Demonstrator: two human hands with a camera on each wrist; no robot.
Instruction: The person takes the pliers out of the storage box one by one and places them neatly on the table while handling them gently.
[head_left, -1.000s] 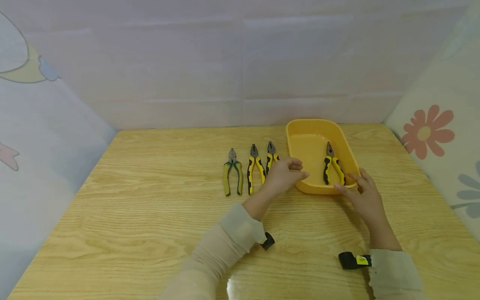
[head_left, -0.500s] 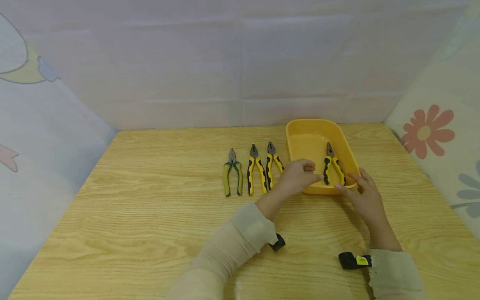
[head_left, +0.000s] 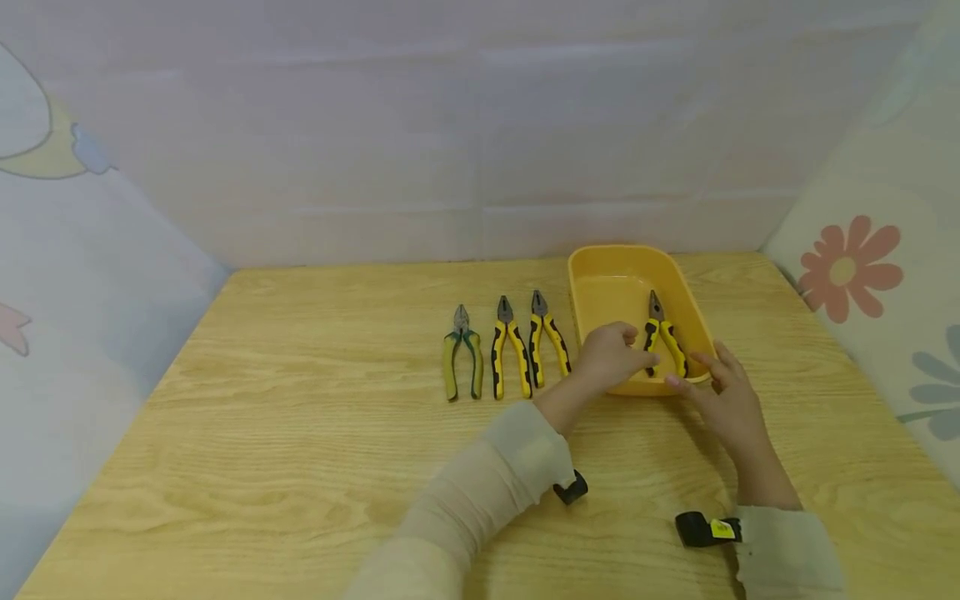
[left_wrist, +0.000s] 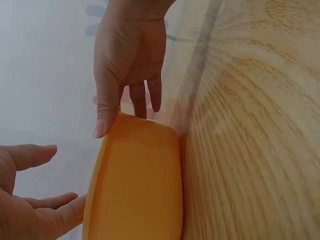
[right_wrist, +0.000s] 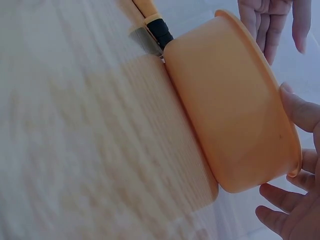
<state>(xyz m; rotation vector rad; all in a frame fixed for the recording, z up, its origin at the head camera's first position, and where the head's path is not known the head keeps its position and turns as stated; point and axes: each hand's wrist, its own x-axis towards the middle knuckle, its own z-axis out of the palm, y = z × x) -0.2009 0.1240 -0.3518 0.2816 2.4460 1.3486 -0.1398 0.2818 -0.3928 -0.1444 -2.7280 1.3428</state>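
Observation:
In the head view a yellow plastic bin [head_left: 609, 292] stands at the back right, holding one pair of black-and-yellow pliers [head_left: 657, 312]. My left hand [head_left: 611, 358] reaches over the bin's near left part, its thumb tip overlapping those pliers' left handle. The left wrist view shows that thumb apart from the fingers, with nothing between them. At the near right corner my right hand [head_left: 727, 408] holds the bin. Its thumb lies at the rim and its fingers wrap round the side, as the right wrist view shows the right hand [right_wrist: 300, 200] against the bin wall [right_wrist: 230, 110].
Left of the bin, green-handled pliers [head_left: 462, 335] and two black-and-yellow pairs, the middle pliers [head_left: 506, 318] and the right pliers [head_left: 539, 315], lie in a row on the wooden table [head_left: 300, 400]. A pale wall covering [head_left: 360, 150] rises behind the table.
My left hand has moved right, from beside the rightmost pliers in the row to over the bin, uncovering those pliers. My right hand keeps its hold on the corner.

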